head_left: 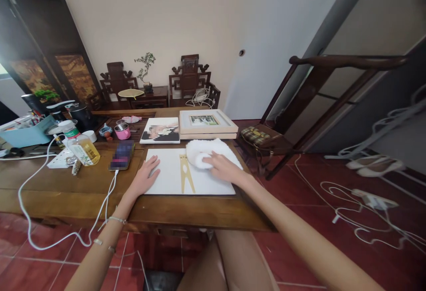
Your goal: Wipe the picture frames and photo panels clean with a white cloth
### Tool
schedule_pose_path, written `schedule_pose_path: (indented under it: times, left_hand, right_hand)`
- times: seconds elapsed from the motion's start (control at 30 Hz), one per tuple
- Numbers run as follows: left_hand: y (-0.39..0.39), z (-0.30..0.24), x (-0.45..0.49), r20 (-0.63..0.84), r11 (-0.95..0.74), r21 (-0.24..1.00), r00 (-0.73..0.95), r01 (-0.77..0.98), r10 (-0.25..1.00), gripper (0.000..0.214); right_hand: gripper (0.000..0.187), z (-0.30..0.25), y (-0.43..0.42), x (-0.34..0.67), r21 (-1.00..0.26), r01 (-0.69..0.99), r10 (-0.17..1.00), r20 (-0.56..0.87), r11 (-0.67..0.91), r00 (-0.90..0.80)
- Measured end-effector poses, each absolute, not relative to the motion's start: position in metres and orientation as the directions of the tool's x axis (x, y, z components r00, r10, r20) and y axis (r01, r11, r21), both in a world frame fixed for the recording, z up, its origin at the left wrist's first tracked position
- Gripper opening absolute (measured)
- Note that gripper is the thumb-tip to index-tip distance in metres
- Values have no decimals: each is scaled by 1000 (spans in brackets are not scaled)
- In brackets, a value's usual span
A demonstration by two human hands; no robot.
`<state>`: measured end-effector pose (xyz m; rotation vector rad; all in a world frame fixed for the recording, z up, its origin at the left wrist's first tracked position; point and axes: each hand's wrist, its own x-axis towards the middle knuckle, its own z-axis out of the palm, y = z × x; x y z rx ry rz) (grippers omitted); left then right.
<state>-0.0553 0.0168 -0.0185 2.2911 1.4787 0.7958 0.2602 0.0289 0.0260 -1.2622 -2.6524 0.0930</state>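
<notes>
A white flat board (166,176) with a gold stand strip (186,173) lies face down on the wooden table (83,193). My left hand (145,176) rests flat on the board's left edge, fingers spread. On the board's upper right part my right hand (223,167) presses a white cloth (203,151), fingers laid over it.
Behind the board lie a photo print (161,130) and a stack of framed pictures (207,123). A phone (121,155) with a white charging cable, a drink bottle (83,148), a pink cup (122,131) and a blue box (26,133) stand to the left. A wooden chair (319,100) stands on the right.
</notes>
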Motion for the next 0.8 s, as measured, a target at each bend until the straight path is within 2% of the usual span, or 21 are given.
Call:
schedule_pose_path:
  times: [0.2,0.43,0.6,0.8]
  left_hand:
    - [18,-18,-56,298,-425,529,308,734,903,48]
    - [16,-18,-53,302,-412,535,289,737,908,48]
    - [16,-19,-52,297,-411,518,293,750,909,47]
    - [17,-18,-54,291,-409,527,294,745,910,47]
  right_hand:
    - [40,29,58,248,-161,787,802,178,596,-571]
    - [50,28,-35,267,-215,725,755,141,655,-640]
    - [47,32,-82,274,-286,701,745,82,654,-662]
    - [47,24,-22,270,-223,726,759,143,650,-635]
